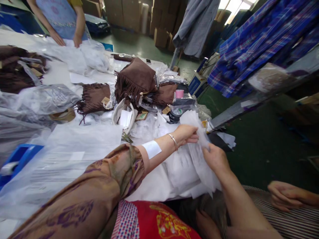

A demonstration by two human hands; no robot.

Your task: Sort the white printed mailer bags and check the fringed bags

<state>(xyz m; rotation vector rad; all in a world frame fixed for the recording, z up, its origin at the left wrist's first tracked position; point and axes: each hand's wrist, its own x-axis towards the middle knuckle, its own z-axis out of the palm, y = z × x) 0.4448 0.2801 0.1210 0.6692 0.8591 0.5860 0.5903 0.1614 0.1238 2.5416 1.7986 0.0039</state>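
My left hand (186,134), with a bracelet at the wrist and a white label stuck on the forearm, has its fingers closed on a thin white translucent sheet (191,119). Lower on that sheet, my right hand (216,158) pinches its edge. Whether it is tissue paper or a plastic bag I cannot tell. Below both hands lies a pile of similar white sheets (180,167) at the table edge. Just beyond my left hand are a roll of dark tape (175,114) and a pink roll (179,94).
Brown fringed bags (139,78) lie across the table, with a tan tape roll (63,115) and a blue tray (20,162) at left. Across the table a person's hands (67,41) handle plastic. At right are another person's hand (290,196) and a metal post (229,114).
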